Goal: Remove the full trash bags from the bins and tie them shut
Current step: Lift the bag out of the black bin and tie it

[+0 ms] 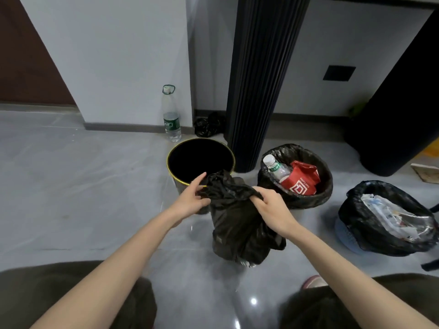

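The crumpled black plastic trash bag [237,229] stands on the grey floor [95,186] just before the yellow-rimmed round black bin [171,151]. Your left hand [193,198] pinches its loose mouth, your right hand [270,205] has its grip curled round the neck; pull both tails taut, knot low

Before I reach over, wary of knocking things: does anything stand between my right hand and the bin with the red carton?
Nothing visible. Only bare floor separates the right hand, gripping the bag, from that bin.
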